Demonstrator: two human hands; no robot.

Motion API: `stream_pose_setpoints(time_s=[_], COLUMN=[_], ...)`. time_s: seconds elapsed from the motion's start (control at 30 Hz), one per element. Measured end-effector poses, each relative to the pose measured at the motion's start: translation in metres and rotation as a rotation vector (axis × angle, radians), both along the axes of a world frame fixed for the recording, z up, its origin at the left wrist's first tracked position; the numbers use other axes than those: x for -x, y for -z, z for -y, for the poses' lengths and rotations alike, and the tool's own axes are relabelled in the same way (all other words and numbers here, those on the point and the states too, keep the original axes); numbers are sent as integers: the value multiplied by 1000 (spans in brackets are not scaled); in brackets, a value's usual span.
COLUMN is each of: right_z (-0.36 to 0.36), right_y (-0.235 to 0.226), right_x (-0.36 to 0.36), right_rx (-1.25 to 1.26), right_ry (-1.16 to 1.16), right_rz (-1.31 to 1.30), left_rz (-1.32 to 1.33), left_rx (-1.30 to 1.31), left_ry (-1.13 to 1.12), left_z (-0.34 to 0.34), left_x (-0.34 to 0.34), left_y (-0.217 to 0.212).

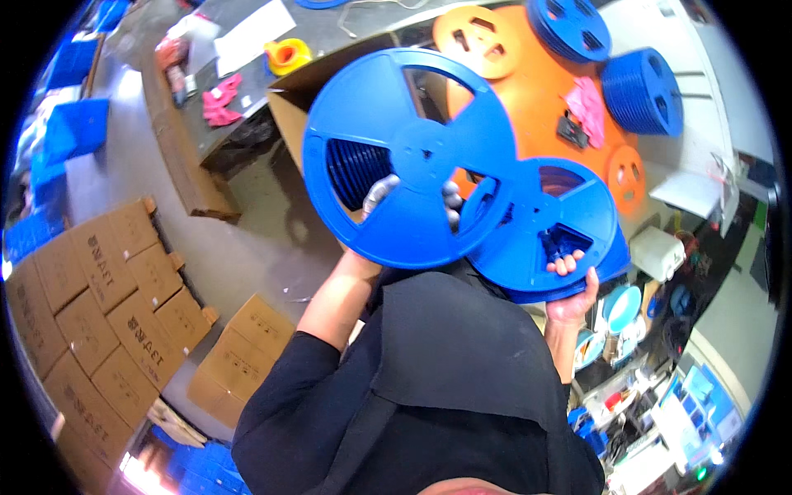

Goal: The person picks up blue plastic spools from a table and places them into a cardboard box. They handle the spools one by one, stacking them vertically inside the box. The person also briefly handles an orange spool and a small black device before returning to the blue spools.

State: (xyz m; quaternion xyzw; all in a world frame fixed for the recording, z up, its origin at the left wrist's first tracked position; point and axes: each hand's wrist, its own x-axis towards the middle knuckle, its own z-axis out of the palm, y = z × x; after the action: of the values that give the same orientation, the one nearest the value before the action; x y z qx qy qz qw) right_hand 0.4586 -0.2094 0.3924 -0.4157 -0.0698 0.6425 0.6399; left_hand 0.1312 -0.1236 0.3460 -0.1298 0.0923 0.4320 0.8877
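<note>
A stack of large blue plastic reels point(355, 107) fills the middle of the view, its top reel facing up. My left hand point(379, 195), with grey-covered fingers, is closed on it through a cut-out; the reel hides part of this hand. Right beside it and partly beneath it is a second blue reel stack point(528, 256). My right hand point(573, 285) grips that one by the rim, with its fingers curled through an opening. An open cardboard box point(289, 124) shows behind the left stack.
Beyond the reels is an orange round surface point(528, 99) bearing more blue reels point(643, 91), an orange reel point(477, 41) and a pink cloth point(586, 107). Stacked cartons point(107, 305) stand at left. A grey table point(330, 33) with a yellow tape roll point(289, 56) lies at the back.
</note>
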Motion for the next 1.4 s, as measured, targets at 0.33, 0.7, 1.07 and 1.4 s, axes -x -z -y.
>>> stream_pose_setpoints(time_s=[0.33,0.7,1.07,1.4], right_z=[19,51,-6,-34], right_y=[7,-11,-6,7], right_x=[42,43,30,53], right_rx=[-117,-343,-533,-354], right_ry=[184,326,240,33], right_rz=[118,-29,-183,-104], left_rz=[-2204,-2411,-1764,-1467], left_rx=[-649,-951,-1391,-1225], left_ry=[700,669,-116,447], left_z=[-122,-166,-108,-68], left_x=[-53,-114,-69,-107], left_y=[145,175,85,14])
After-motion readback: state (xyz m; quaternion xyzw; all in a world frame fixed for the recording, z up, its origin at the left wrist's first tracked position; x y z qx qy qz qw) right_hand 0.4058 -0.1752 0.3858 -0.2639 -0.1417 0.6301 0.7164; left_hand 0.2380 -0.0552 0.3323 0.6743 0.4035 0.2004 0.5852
